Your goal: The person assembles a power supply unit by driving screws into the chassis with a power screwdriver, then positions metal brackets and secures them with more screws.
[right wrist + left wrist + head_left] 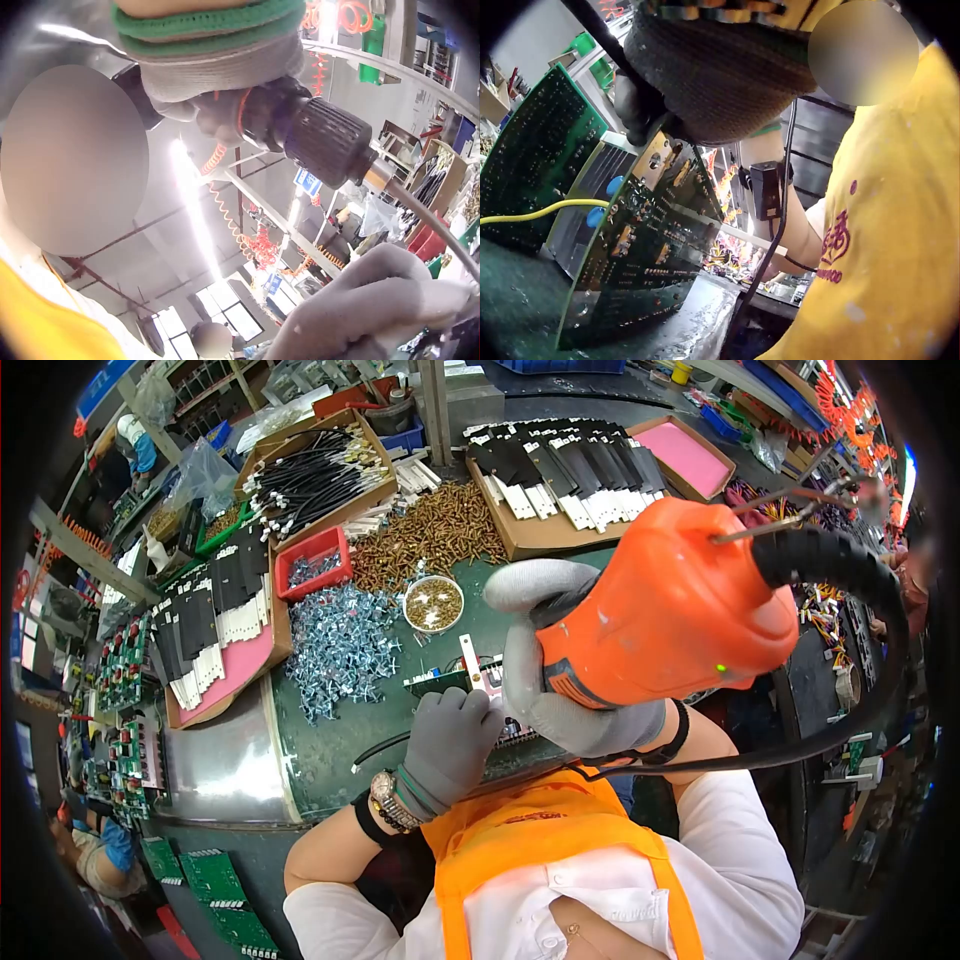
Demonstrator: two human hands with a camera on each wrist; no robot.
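Note:
My right hand [575, 722], in a grey glove, grips an orange power screwdriver [670, 610]. In the right wrist view its black ribbed nose carries a long metal bit [427, 217] slanting down right toward the other hand's fingers. My left hand [450, 735], also gloved, has its fingers curled at a green circuit board [649, 255] that stands on edge on the bench. A white strip [469, 652] rises beside those fingertips. Blue round parts and a yellow wire [547, 211] show at the board in the left wrist view. The bit's tip is hidden by the left hand.
Piles of brass-coloured screws [430, 530] and silver screws [340, 650] lie beyond the hands, with a round tub [433, 629] and red bin [316, 589] beside them. Cardboard trays [565, 543] hold black-and-white strips. The screwdriver's thick black hose [895, 620] loops down on the right.

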